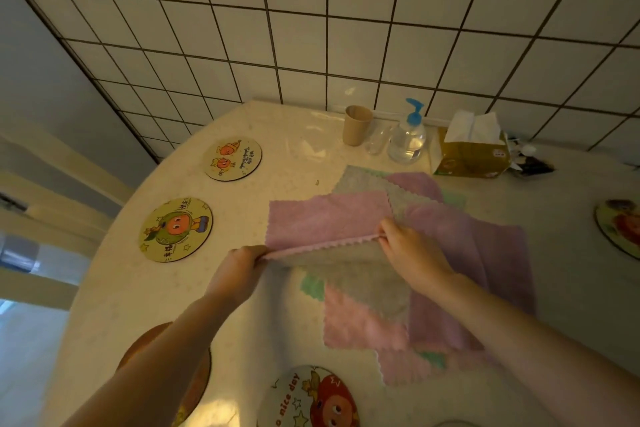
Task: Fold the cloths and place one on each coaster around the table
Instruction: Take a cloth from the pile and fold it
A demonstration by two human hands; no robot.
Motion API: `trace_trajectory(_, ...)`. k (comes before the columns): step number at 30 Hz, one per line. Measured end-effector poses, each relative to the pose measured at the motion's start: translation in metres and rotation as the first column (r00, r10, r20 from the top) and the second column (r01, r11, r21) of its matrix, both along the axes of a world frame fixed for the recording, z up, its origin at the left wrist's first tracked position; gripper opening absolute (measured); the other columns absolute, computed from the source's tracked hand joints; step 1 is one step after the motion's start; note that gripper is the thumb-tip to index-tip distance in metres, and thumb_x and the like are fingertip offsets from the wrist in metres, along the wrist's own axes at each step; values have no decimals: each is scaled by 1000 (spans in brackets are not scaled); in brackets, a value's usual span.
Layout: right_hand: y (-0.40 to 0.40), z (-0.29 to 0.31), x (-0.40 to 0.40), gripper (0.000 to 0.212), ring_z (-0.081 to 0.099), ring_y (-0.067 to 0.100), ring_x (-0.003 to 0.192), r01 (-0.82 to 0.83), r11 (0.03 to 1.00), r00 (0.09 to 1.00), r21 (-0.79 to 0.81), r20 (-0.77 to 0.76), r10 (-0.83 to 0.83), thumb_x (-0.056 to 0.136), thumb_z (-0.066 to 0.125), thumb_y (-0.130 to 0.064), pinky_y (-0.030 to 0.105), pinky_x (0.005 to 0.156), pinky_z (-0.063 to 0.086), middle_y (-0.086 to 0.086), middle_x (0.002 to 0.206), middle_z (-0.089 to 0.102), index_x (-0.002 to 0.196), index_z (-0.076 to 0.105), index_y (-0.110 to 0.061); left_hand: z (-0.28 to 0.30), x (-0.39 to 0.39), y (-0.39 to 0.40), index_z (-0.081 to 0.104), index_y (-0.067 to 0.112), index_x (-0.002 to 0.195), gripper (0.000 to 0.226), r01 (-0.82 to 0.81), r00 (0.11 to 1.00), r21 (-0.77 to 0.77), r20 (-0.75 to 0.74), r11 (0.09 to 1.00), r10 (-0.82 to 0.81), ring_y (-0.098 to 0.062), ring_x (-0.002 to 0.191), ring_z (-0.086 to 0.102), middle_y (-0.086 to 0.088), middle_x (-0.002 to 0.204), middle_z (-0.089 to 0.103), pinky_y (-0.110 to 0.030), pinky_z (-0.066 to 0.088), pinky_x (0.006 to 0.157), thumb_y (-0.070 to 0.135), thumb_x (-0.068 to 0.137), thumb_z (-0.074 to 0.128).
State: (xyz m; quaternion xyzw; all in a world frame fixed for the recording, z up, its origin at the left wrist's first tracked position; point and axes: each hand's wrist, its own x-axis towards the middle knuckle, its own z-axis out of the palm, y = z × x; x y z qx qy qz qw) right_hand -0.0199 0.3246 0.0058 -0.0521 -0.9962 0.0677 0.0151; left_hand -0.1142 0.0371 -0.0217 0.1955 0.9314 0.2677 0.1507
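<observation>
I hold a pink cloth [325, 218] lifted over the table, doubled along its near edge. My left hand [239, 270] pinches the left end of that fold. My right hand [408, 250] pinches the right end. Under it lies a loose pile of cloths [485, 253], pink, grey and green, spread flat. Round cartoon coasters sit around the table: one at the far left [232, 158], one at the left [176, 229], one at the near edge [308, 399], one under my left forearm [194, 388], one at the right edge [620, 227]. All the coasters are bare.
By the tiled wall stand a paper cup [357, 125], a clear glass [376, 140], a pump bottle [407, 139] and a tissue box [471, 152]. The table [145, 298] curves off at the left, with chairs beyond it.
</observation>
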Motion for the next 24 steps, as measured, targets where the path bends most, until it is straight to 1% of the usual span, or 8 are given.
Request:
trace_trajectory(3,-3,23,-14,9,63,30,77,35,977,993,-211,-104,-58,96,44,-26,42,60,51,6,90,67,100,50,-19,26,-17,-3,70,11,110,25,-54,998,100,-34,994,58,-18,94,62,-4,103,71,-23,38,74,6,93,53)
trace_trajectory(6,-14,49,-21,11,64,26,81,25,939,970,-343,-219,-106,95,50,-22,45,67,53,5,92,68,102,57,-19,56,-29,-11,68,10,113,27,-90,989,147,-101,985,106,-11,93,53,1,102,66,-22,36,78,4,94,50)
trace_trajectory(11,-54,91,-19,12,60,8,78,-43,915,915,-401,-383,-125,91,58,-15,19,66,44,-8,85,63,102,64,-15,89,-32,-49,68,14,112,29,-131,979,268,-117,954,168,-16,90,57,1,93,65,-27,41,78,4,93,50)
trace_trajectory(16,-108,112,-3,12,61,9,86,-66,861,908,-504,-388,-157,90,60,-14,17,73,44,-6,91,65,101,65,-12,119,-16,-114,69,21,108,27,-89,984,344,-116,935,136,-5,86,56,7,98,66,-14,47,78,5,93,52)
trace_trajectory(18,-132,118,7,11,60,8,85,-67,844,903,-533,-392,-176,90,61,-16,14,72,43,-4,91,66,98,66,-12,127,-12,-147,69,30,100,26,-57,991,390,-87,919,98,-7,92,60,12,96,68,-25,50,86,9,93,56)
trace_trajectory(20,-158,124,17,10,58,4,82,-50,814,899,-579,-382,-216,89,61,-17,9,70,41,-2,89,66,97,66,-11,136,-7,-179,72,34,90,20,-39,997,425,-49,904,66,-11,89,64,13,86,71,-33,52,82,17,91,61)
trace_trajectory(22,-183,130,26,10,58,1,82,-44,783,882,-620,-393,-261,89,62,-16,8,69,41,-1,87,66,95,66,-9,148,-3,-206,74,22,87,10,-30,999,466,-11,885,39,-19,81,66,2,82,71,-38,54,75,20,90,64)
trace_trajectory(24,-205,137,33,8,58,-2,82,-37,751,857,-659,-407,-315,88,64,-16,6,70,42,-4,85,65,92,67,-11,160,0,-227,72,14,84,12,-35,999,496,22,867,28,-19,74,66,-5,79,70,-35,55,69,22,88,66)
